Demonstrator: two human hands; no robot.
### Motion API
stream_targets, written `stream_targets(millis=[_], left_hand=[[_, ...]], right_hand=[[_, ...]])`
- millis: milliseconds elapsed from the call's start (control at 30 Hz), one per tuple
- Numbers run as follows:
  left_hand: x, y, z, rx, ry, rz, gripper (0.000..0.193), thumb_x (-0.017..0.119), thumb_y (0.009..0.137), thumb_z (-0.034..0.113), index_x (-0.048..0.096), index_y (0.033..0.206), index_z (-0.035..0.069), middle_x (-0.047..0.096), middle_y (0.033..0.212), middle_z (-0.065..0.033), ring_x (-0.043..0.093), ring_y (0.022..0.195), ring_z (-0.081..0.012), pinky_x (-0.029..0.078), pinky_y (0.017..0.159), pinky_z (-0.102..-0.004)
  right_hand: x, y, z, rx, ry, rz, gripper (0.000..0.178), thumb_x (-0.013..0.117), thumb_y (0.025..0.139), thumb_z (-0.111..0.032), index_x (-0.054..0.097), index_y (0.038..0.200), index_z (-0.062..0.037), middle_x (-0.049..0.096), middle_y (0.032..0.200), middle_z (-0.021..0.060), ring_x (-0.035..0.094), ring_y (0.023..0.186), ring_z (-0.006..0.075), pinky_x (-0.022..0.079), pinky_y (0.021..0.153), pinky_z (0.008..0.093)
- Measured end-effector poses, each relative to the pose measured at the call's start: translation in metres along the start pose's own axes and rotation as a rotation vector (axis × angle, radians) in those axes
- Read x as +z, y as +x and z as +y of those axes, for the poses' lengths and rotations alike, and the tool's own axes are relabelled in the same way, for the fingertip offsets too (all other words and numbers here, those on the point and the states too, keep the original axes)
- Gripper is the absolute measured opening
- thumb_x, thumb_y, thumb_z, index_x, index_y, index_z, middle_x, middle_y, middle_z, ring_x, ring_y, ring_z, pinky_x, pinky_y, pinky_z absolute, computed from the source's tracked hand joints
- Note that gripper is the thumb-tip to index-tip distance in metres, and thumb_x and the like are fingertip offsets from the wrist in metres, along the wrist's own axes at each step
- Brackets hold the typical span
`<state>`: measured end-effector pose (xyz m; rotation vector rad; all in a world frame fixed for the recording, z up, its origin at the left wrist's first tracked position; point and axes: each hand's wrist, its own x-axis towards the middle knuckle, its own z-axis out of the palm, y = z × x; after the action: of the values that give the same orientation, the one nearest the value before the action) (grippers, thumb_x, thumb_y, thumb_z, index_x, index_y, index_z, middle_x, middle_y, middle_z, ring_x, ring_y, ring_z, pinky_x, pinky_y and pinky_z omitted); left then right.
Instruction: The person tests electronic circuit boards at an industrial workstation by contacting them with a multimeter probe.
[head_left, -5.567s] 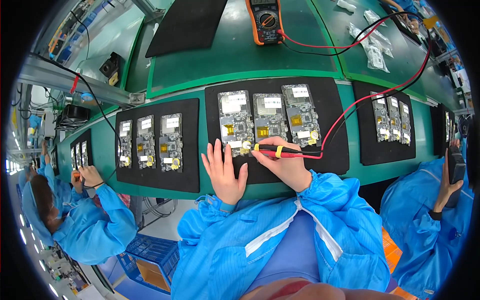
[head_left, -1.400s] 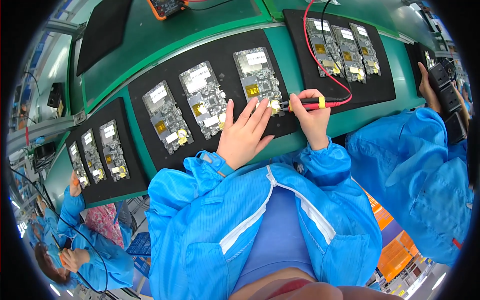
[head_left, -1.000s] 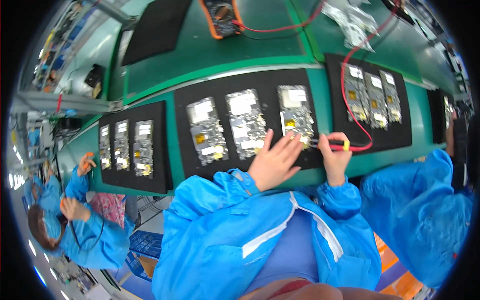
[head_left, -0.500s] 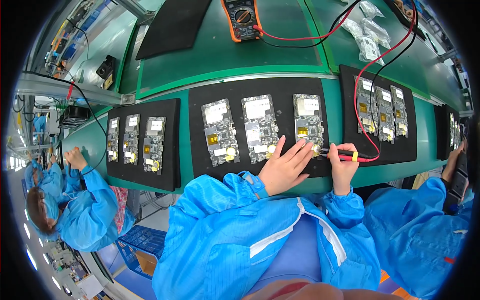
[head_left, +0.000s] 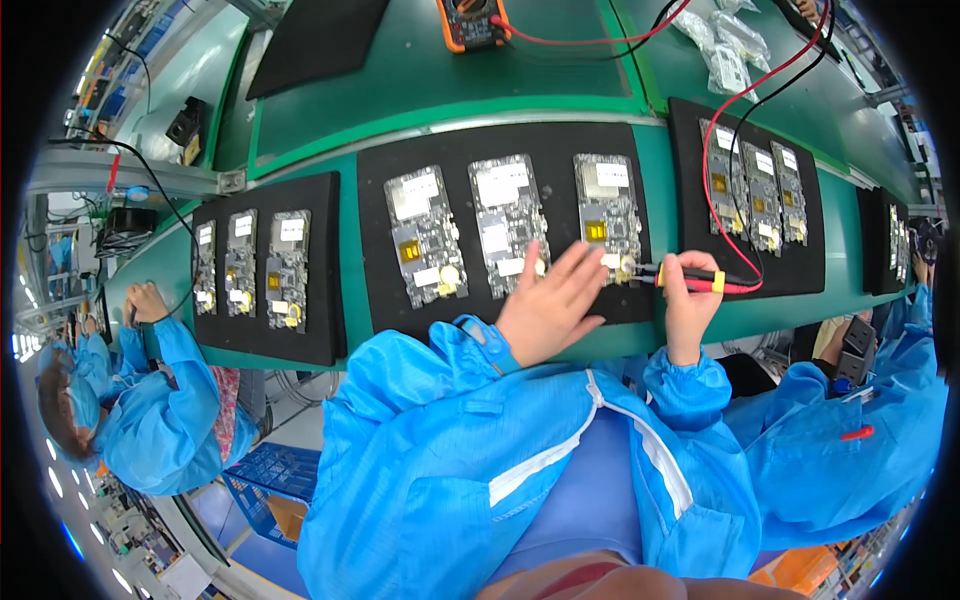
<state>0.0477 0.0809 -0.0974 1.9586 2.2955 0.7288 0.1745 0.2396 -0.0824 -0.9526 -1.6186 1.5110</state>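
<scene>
Three green-grey circuit boards lie in a row on a black foam mat (head_left: 385,310): a left board (head_left: 430,235), a middle board (head_left: 510,225) and a right board (head_left: 607,205). My left hand (head_left: 550,310) lies flat with fingers spread, its fingertips over the lower left edge of the right board. Gripped in my right hand (head_left: 690,310) are two multimeter probes (head_left: 705,280), one red and one black. Their tips point left at the round yellowish part (head_left: 622,268) near that board's bottom; whether they touch it I cannot tell.
An orange multimeter (head_left: 472,28) sits at the far side, with its red lead (head_left: 735,100) looping right. More boards rest on a left mat (head_left: 325,270) and a right mat (head_left: 790,270). Bagged parts (head_left: 730,50) lie far right. Co-workers (head_left: 165,400) in blue sit on both sides.
The whole view has shifted, so the bench appears higher and slightly left. Both hands keep about the same place by the right board. The co-worker on the right has moved.
</scene>
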Motion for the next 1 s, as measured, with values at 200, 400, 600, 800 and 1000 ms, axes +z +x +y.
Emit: stream_targets(millis=[200, 400, 600, 800, 1000], left_hand=[[-0.025, -0.033, -0.028, -0.251, 0.086, 0.109, 0.07, 0.072, 0.074, 0.036, 0.047, 0.133, 0.005, 0.042, 0.142, -0.0101, 0.038, 0.133, -0.0263, 0.009, 0.106, -0.0652], [-0.026, -0.049, -0.034, -0.25, 0.044, 0.091, 0.069, 0.073, 0.074, 0.034, 0.048, 0.133, 0.006, 0.042, 0.143, -0.0091, 0.037, 0.134, -0.0263, 0.008, 0.107, -0.0635], [-0.023, -0.051, -0.037, -0.214, 0.029, 0.07, 0.063, 0.071, 0.077, 0.033, 0.05, 0.131, 0.007, 0.044, 0.141, -0.0076, 0.038, 0.133, -0.0246, 0.01, 0.107, -0.063], [-0.023, -0.051, -0.037, -0.214, 0.017, 0.079, 0.061, 0.07, 0.077, 0.031, 0.051, 0.13, 0.007, 0.045, 0.14, -0.0072, 0.038, 0.133, -0.0241, 0.01, 0.108, -0.0624], [-0.022, -0.049, -0.036, -0.212, 0.016, 0.073, 0.06, 0.07, 0.077, 0.03, 0.051, 0.13, 0.008, 0.045, 0.14, -0.0062, 0.038, 0.133, -0.0233, 0.011, 0.108, -0.0623]], right_hand=[[0.029, -0.009, -0.018, -0.011, 0.123, -0.278, 0.019, 0.07, 0.081, 0.0, 0.056, 0.093, -0.0007, 0.062, 0.084, 0.0057, 0.062, 0.074, 0.0114, 0.051, 0.069, 0.0231], [0.065, -0.023, -0.004, 0.013, 0.017, -0.372, 0.023, 0.072, 0.079, -0.002, 0.057, 0.096, -0.0008, 0.063, 0.086, 0.0038, 0.06, 0.073, 0.0067, 0.048, 0.063, 0.0183], [0.072, -0.025, 0.006, -0.04, -0.061, -0.396, 0.02, 0.071, 0.081, -0.002, 0.058, 0.096, -0.0009, 0.064, 0.079, 0.0031, 0.061, 0.068, 0.0044, 0.045, 0.054, 0.0158], [0.074, -0.028, 0.011, -0.052, -0.07, -0.373, 0.019, 0.071, 0.081, -0.003, 0.058, 0.094, -0.0008, 0.064, 0.078, 0.0028, 0.059, 0.064, 0.0032, 0.043, 0.052, 0.0154], [0.074, -0.029, 0.014, -0.084, -0.138, -0.346, 0.019, 0.072, 0.08, -0.005, 0.058, 0.093, -0.0023, 0.062, 0.075, 0.0004, 0.056, 0.062, 0.0015, 0.042, 0.051, 0.0151]])
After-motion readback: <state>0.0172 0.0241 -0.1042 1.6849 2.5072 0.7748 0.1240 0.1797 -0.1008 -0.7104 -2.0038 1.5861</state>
